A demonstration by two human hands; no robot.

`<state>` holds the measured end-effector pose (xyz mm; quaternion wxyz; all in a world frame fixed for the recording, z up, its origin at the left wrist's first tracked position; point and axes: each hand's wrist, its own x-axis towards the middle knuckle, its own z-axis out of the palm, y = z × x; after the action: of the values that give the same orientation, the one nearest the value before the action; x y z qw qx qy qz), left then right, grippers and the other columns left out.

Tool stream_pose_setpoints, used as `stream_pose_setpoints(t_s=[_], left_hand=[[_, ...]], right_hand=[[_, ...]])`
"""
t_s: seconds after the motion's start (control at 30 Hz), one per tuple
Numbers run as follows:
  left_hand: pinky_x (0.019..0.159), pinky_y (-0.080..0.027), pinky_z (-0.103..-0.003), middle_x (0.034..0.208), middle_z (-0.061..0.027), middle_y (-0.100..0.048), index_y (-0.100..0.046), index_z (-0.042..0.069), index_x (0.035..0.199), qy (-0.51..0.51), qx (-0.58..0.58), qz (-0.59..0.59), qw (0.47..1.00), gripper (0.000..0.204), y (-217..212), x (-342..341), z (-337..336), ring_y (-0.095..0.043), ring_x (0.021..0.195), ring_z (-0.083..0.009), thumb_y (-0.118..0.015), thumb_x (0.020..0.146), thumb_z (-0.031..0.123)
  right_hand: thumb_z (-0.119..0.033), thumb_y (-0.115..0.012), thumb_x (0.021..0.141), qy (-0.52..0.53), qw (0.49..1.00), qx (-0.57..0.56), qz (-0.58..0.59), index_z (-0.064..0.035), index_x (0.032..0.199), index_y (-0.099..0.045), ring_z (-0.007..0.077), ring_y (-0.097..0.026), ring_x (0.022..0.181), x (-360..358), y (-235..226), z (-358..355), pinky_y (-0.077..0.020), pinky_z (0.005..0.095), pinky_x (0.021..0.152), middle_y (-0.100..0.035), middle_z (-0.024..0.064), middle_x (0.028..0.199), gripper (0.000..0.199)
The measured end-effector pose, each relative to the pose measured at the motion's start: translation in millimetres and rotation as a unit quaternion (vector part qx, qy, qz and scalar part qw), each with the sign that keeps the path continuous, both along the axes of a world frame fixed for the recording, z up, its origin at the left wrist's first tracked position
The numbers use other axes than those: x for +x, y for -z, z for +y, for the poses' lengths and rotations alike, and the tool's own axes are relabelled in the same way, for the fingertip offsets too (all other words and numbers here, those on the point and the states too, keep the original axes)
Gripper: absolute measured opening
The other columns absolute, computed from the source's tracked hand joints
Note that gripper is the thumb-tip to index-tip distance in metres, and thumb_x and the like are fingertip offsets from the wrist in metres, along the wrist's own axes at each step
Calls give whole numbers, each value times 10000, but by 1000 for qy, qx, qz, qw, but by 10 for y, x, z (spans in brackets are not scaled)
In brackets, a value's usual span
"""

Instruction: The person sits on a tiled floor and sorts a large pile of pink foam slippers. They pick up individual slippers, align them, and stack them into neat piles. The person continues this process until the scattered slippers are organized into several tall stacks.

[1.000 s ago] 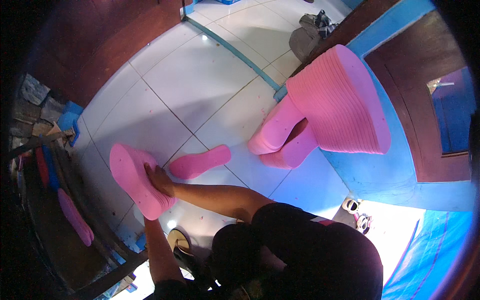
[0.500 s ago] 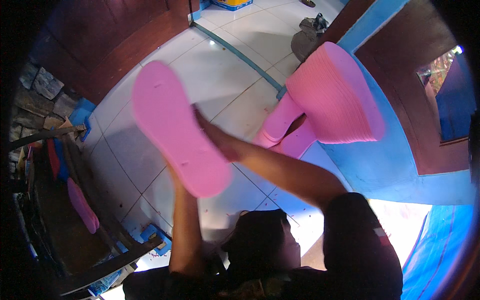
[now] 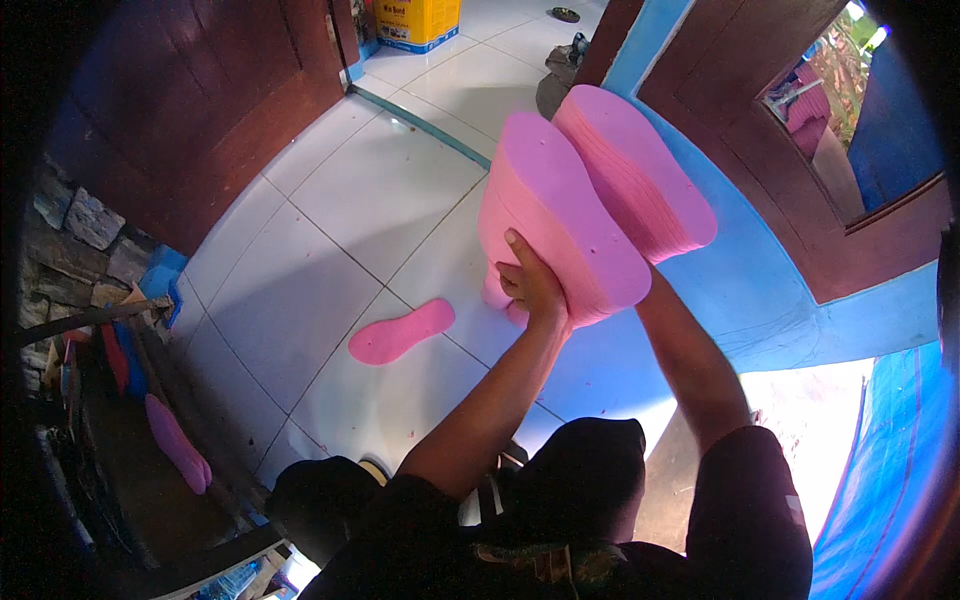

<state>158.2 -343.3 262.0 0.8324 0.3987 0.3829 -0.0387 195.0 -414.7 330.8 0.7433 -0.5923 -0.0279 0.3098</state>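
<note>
Two tall stacks of pink flip-flop soles stand side by side in front of me. My left hand (image 3: 535,285) is closed around the near side of the left stack (image 3: 565,230), its thumb pressed along the layered edges. My right forearm (image 3: 690,345) reaches up behind the lower end of the right stack (image 3: 640,175); the stacks hide that hand's fingers. More pink soles (image 3: 500,290) show low down beside the left stack, partly covered by my left hand. A single pink sole (image 3: 400,332) lies flat on the floor tiles to the left.
On the left, a dark wooden bench (image 3: 140,480) holds a pair of pink soles (image 3: 178,445). A brown door (image 3: 200,100) stands at the far left, with a yellow tin (image 3: 418,22) beyond the threshold. The blue wall (image 3: 790,270) and a brown window frame (image 3: 720,110) are close on the right.
The pink sole that was up in my hands now lies on the floor. Both hands have moved right to the stacks, and a second tall stack now stands left of the first.
</note>
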Motion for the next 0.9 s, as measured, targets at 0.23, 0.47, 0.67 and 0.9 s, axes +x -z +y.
stream_pose_setpoints(t_s=[0.23, 0.47, 0.67, 0.9], left_hand=[[1120, -260, -490, 1547, -200, -45, -20, 30, 1496, -14, -16, -7, 1000, 1081, 202, 41, -53, -161, 1411, -369, -270, 812, 828], [1129, -231, -497, 1556, -202, -26, -11, 33, 1505, 1, -49, -56, 997, 1076, 260, 163, -274, -137, 1433, -350, -284, 821, 818], [1101, -274, -454, 1532, -197, -98, -1, 32, 1498, 41, -47, -61, 996, 1038, 233, 126, -243, -194, 1402, -329, -324, 850, 777], [966, -352, -402, 1346, -118, -410, -229, 100, 1453, 114, -74, -101, 986, 837, 425, 25, 155, -449, 1167, -229, -443, 890, 682]], right_hand=[[-465, -462, 967, 220, 975, -38, -6, -52, 1418, -372, 239, -439, 1282, -604, 927, -777, -368, 417, 1055, -452, 108, 1399, 618], [-445, -434, 986, 304, 952, -15, 27, -37, 1274, -498, 242, -572, 1094, -1092, 1198, -858, -458, 386, 918, -576, 126, 1227, 503], [-445, -454, 979, 319, 947, -24, 20, -23, 1267, -497, 247, -600, 1043, -1092, 1260, -861, -475, 379, 885, -575, 142, 1217, 513], [-330, -523, 974, 477, 854, -147, -147, -28, 1283, -485, 213, -588, 1037, -1065, 841, -928, -464, 349, 855, -562, 91, 1213, 434]])
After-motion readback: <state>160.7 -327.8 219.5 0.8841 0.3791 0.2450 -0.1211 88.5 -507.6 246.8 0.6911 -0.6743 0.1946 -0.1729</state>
